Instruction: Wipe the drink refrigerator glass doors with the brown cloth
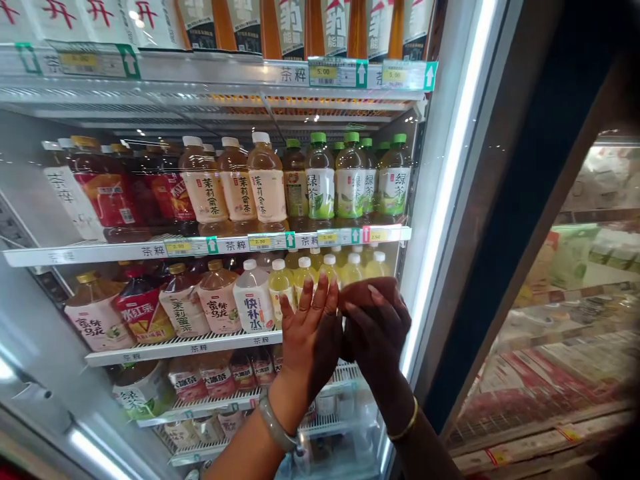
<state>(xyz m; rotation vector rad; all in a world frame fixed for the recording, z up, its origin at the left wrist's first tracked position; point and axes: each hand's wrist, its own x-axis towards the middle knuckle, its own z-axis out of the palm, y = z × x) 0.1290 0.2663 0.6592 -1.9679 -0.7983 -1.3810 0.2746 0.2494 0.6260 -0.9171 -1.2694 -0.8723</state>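
My left hand [311, 327] is raised before the bottle shelves, its fingers stretched upward and apart. A grey bangle [277, 421] circles that wrist. Close on its right, my right hand [379, 327] has bent fingers over a brown, cloth-like piece [367, 291], whose exact kind I cannot make out. Shadow hides the space between the two palms. A gold bracelet [407, 421] is on the right wrist. Behind the hands stand yellow bottles with white caps [305, 272], partly covered by my fingers. Whether either hand touches glass cannot be told.
A lit drinks cooler holds rows of tea bottles, including green-capped ones [351, 177] and white-capped ones [267, 180]. Price tags line the shelf edge [235, 245]. A bright light strip [453, 180] and dark door frame [505, 220] run down the right; another stocked case [575, 320] lies beyond.
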